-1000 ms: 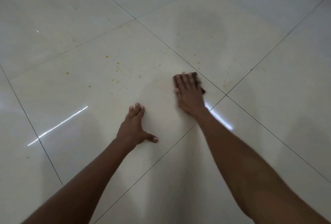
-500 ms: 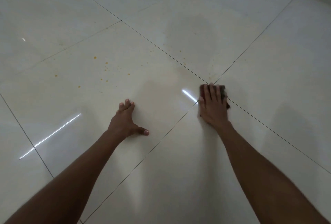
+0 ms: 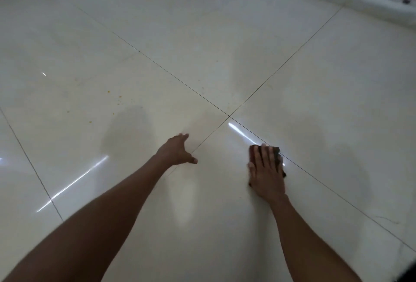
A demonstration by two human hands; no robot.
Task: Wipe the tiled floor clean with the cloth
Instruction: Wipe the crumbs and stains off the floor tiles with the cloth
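Since a second ago the right hand (image 3: 266, 170) has slid its cloth (image 3: 276, 151) rightward; fingers (image 3: 264, 156) flat, pressing. Left hand (image 3: 177, 151) braces, spread, holding nothing. Orange specks (image 3: 108, 91) need firm overlapping strokes.

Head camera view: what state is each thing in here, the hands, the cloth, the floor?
Right hand: flat, fingers straight, pressing the cloth down.
Cloth: dark, mostly hidden under that hand, on the floor.
Left hand: holds nothing, fingers extended at the floor.
Tiled floor: glossy, with orange specks left of both hands.
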